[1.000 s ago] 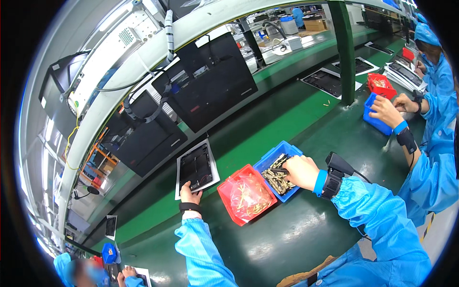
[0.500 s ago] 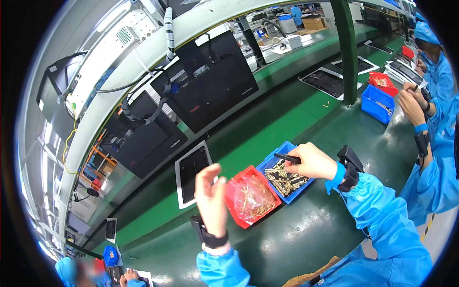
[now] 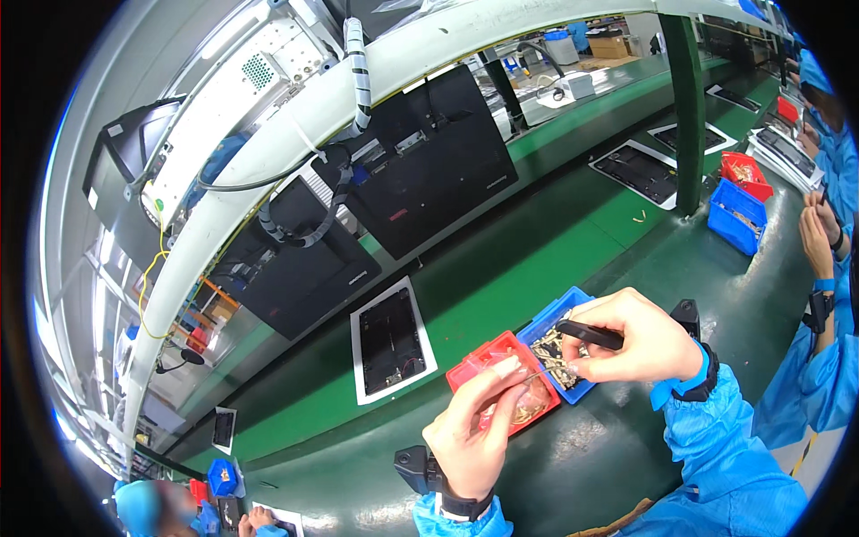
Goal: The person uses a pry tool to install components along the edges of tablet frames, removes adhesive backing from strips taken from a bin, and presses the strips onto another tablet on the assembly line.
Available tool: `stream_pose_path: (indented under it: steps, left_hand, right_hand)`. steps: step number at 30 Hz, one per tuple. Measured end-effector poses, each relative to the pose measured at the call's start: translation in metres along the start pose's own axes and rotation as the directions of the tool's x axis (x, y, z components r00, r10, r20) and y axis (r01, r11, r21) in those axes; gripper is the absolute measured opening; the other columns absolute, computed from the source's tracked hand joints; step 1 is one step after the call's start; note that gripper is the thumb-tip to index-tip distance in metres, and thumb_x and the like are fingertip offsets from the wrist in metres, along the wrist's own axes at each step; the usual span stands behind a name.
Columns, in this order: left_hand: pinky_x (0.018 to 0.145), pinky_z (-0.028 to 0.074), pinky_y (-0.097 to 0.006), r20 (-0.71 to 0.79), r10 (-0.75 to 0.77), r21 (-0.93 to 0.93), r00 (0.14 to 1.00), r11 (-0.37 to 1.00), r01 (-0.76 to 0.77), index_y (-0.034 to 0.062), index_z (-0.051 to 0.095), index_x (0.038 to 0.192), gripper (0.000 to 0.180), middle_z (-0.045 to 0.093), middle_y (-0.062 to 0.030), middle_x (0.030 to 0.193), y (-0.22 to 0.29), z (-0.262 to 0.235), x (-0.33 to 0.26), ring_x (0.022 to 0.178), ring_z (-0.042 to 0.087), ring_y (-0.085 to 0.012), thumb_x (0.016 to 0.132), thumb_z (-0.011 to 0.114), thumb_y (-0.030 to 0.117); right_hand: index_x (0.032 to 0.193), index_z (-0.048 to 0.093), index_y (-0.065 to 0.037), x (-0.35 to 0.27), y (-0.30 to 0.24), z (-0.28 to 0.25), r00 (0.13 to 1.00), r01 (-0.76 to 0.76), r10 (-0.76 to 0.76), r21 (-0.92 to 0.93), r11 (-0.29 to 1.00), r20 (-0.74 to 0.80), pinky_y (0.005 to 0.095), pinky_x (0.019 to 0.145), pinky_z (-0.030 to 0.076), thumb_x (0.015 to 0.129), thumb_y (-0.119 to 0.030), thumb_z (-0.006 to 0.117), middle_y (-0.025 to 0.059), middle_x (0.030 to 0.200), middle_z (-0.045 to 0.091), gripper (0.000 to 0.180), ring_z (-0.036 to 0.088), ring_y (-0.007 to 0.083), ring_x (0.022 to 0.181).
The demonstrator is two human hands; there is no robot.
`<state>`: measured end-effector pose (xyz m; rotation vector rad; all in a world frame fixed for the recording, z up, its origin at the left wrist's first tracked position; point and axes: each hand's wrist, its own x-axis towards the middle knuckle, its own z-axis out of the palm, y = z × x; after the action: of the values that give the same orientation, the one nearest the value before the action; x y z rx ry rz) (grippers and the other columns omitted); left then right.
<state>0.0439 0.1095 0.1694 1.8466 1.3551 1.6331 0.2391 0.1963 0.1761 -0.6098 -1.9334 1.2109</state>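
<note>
My right hand point(image 3: 640, 336) is closed round a black pen-like tool point(image 3: 591, 335), above a blue bin point(image 3: 577, 391) of small brass-coloured strips point(image 3: 546, 345). Its fingertips also meet a thin, narrow piece point(image 3: 548, 369) that spans the gap to my left hand point(image 3: 474, 430). The thumb and forefinger of my left hand pinch the other end of this piece over a red bin point(image 3: 467, 369). Inside that bin lies a clear plastic bag point(image 3: 528, 407) with more small parts, partly covered by my left fingers. Too small to tell is the piece's exact kind.
A black panel on a white sheet point(image 3: 394, 345) lies beyond the bins on the green bench. Dark monitors point(image 3: 429, 170) hang under a pale beam behind it. A green post point(image 3: 687, 116) stands at right, near another blue bin point(image 3: 735, 219) and a co-worker's hands point(image 3: 819, 237).
My left hand has moved from open to pinching a thin piece beside the right hand. My right hand has drawn back, still holding the black tool. The whole view has shifted slightly.
</note>
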Motion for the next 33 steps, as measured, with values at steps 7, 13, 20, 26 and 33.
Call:
stream_pose_path:
  steps: [7,13,20,26,33]
  left_hand:
    - [0.079,0.057,-0.031,-0.121,0.051,-0.135,0.991,0.989,-0.068,-0.007,0.06,0.108,0.036,0.069,-0.0191,0.097,0.001,-0.002,-0.01,0.09,0.07,-0.0216,0.075,0.071,-0.015]
    - [0.071,0.059,-0.032,-0.025,0.228,0.189,0.973,0.957,-0.22,-0.0036,0.046,0.111,0.044,0.066,-0.0214,0.087,0.008,-0.001,-0.014,0.08,0.07,-0.0253,0.074,0.065,-0.02]
    - [0.078,0.055,-0.033,-0.242,0.279,0.03,0.929,0.959,-0.281,-0.0011,0.052,0.102,0.04,0.066,-0.0154,0.091,0.008,0.004,-0.02,0.087,0.067,-0.0257,0.071,0.07,-0.019]
    - [0.079,0.05,-0.028,-0.008,0.28,0.221,0.96,0.937,-0.271,-0.0019,0.053,0.106,0.036,0.059,-0.0172,0.101,0.004,0.003,-0.029,0.09,0.061,-0.0219,0.076,0.061,-0.019]
    - [0.08,0.05,-0.027,0.108,0.341,0.319,0.934,0.878,-0.357,-0.0027,0.052,0.11,0.037,0.06,-0.018,0.102,0.015,0.0,-0.025,0.092,0.062,-0.0225,0.077,0.062,-0.018]
  right_hand:
    - [0.078,0.064,-0.001,0.001,-0.001,-0.001,0.995,0.044,-0.048,0.048,0.998,0.083,0.0232,0.047,0.037,0.073,-0.007,0.066,0.0033,0.07,0.058,0.008,0.048,0.0071,0.053]
    - [0.084,0.066,-0.002,-0.006,-0.012,-0.004,0.991,0.112,-0.115,0.041,0.993,0.074,0.0251,0.049,0.04,0.072,-0.007,0.071,0.0036,0.067,0.056,0.014,0.05,0.0101,0.053]
    - [0.092,0.069,-0.008,-0.008,-0.014,0.029,0.751,0.567,-0.645,-0.361,0.74,-0.144,0.0307,0.065,0.051,0.058,-0.005,0.077,0.0045,0.096,0.064,0.035,0.06,0.0199,0.079]
    - [0.086,0.07,-0.01,-0.011,-0.007,0.034,0.673,0.564,-0.728,-0.547,0.619,-0.129,0.0268,0.05,0.05,0.054,-0.008,0.073,0.0012,0.093,0.066,0.032,0.061,0.0189,0.077]
    - [0.084,0.074,-0.013,-0.014,-0.01,0.032,0.701,0.561,-0.709,-0.559,0.611,-0.071,0.0237,0.051,0.046,0.059,-0.009,0.078,-0.001,0.092,0.069,0.025,0.057,0.0159,0.073]
